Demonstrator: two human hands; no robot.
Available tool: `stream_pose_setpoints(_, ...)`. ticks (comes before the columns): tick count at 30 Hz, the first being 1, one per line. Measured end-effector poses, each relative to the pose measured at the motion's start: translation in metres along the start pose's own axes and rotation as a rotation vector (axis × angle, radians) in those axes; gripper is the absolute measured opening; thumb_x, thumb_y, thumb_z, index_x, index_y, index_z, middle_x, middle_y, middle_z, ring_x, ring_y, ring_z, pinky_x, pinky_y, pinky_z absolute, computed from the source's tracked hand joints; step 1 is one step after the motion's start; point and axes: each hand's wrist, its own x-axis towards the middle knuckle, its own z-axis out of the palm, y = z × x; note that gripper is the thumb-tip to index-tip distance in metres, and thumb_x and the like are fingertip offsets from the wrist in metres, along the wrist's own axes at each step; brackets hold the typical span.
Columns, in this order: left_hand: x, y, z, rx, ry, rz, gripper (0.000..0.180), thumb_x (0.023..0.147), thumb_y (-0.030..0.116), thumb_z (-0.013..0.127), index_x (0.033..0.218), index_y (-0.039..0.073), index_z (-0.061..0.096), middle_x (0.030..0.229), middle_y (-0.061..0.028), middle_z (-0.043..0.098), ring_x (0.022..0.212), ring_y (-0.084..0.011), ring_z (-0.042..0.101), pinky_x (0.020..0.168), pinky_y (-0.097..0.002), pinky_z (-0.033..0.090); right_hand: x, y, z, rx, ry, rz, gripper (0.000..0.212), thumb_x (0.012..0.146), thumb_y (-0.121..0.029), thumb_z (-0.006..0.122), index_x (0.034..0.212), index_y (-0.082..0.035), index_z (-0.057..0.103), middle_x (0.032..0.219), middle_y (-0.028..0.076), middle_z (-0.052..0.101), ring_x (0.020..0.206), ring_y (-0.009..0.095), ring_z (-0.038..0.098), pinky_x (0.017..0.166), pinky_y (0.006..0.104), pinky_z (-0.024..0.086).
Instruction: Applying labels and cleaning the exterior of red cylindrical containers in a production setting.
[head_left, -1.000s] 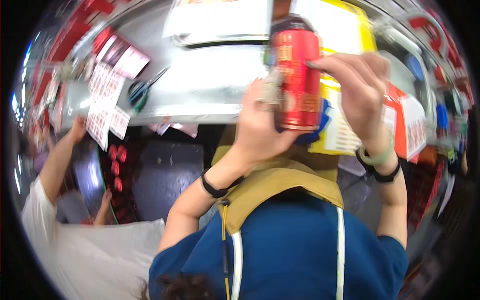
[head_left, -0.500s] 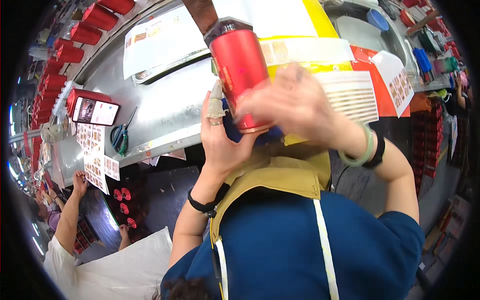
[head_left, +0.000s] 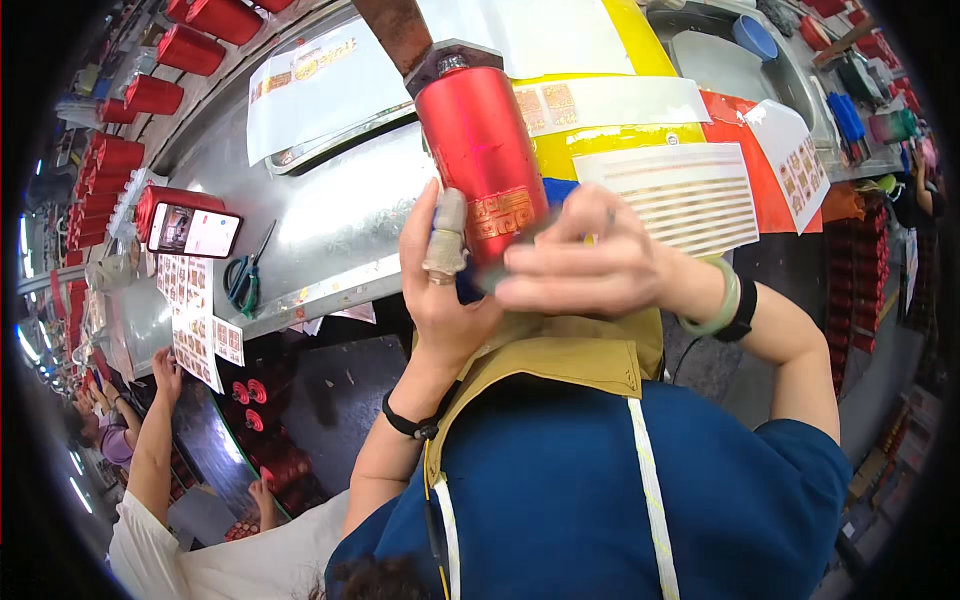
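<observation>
A red metal canister (head_left: 475,130) with a gold patterned band near its lower end sits before me, its far end against a dark metal holder (head_left: 452,62) on a rusty bar. My left hand (head_left: 445,290) cups the lower left side of the canister, fingers along its wall, one of them wrapped in pale cloth or tape. My right hand (head_left: 600,265), blurred, is closed at the canister's lower right end. Its fingers seem to pinch something dark and greenish that I cannot make out.
Sheets of gold decals (head_left: 670,200) lie right of the canister on yellow and red sheeting. Left on the metal bench are a phone (head_left: 193,230), scissors (head_left: 243,280) and more decal sheets (head_left: 190,305). Red canisters (head_left: 190,50) line the far left. Another person's arm (head_left: 155,440) reaches in at lower left.
My right hand has moved from across the canister to its lower end, uncovering the gold band. My left hand has shifted slightly down. The other person's arm has moved a little.
</observation>
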Motion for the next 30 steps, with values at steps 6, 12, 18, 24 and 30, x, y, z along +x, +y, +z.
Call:
stream_pose_setpoints(6, 0.009, 0.02, -0.002, 0.351, -0.127, 0.159, 0.083, 0.069, 0.029, 0.094, 0.144, 0.014, 0.063, 0.148, -0.0286, 0.047, 0.131, -0.047, 0.052, 0.107, -0.0527, 0.045, 0.02, 0.024, -0.028, -0.044, 0.356, 0.515, 0.023, 0.093, 0.001, 0.073, 0.115, 0.0, 0.069, 0.103, 0.01, 0.073, 0.085, 0.02, 0.068, 0.078, 0.0303, 0.054)
stream_pose_setpoints(12, 0.014, 0.038, 0.017, 0.605, -0.151, 0.139, 0.064, 0.075, 0.031, 0.091, 0.135, 0.024, 0.071, 0.148, -0.0295, 0.041, 0.133, -0.0485, 0.045, 0.106, -0.0541, 0.042, 0.017, 0.025, -0.024, -0.06, 0.335, 0.692, 0.026, 0.093, -0.004, 0.075, 0.118, -0.003, 0.07, 0.099, 0.011, 0.075, 0.084, 0.022, 0.072, 0.076, 0.0313, 0.057)
stream_pose_setpoints(18, 0.001, 0.016, 0.005, 0.228, -0.03, 0.0, 0.09, 0.069, 0.02, 0.098, 0.147, 0.005, 0.055, 0.146, -0.0243, 0.049, 0.133, -0.041, 0.052, 0.112, -0.0461, 0.044, 0.009, 0.008, -0.006, 0.193, 0.186, 0.71, 0.027, 0.088, 0.004, 0.072, 0.114, -0.004, 0.071, 0.101, 0.012, 0.075, 0.091, 0.028, 0.071, 0.082, 0.0367, 0.056)
stream_pose_setpoints(24, 0.019, 0.018, 0.006, -0.153, -0.091, -0.335, 0.1, 0.069, 0.022, 0.099, 0.151, 0.0, 0.046, 0.143, -0.022, 0.056, 0.13, -0.0349, 0.058, 0.107, -0.0439, 0.048, 0.014, 0.029, -0.005, -0.197, 0.123, 0.348, 0.025, 0.08, 0.004, 0.073, 0.1, -0.01, 0.078, 0.094, 0.006, 0.076, 0.082, 0.022, 0.064, 0.076, 0.0333, 0.048)
stream_pose_setpoints(30, 0.006, 0.003, 0.008, -0.032, -0.069, -0.412, 0.092, 0.069, 0.012, 0.094, 0.15, 0.0, 0.051, 0.133, -0.0208, 0.065, 0.125, -0.0364, 0.06, 0.107, -0.0433, 0.048, 0.033, 0.027, -0.009, -0.148, 0.045, 0.274, 0.029, 0.078, -0.003, 0.076, 0.104, -0.014, 0.077, 0.095, 0.002, 0.077, 0.071, 0.02, 0.055, 0.073, 0.0338, 0.043)
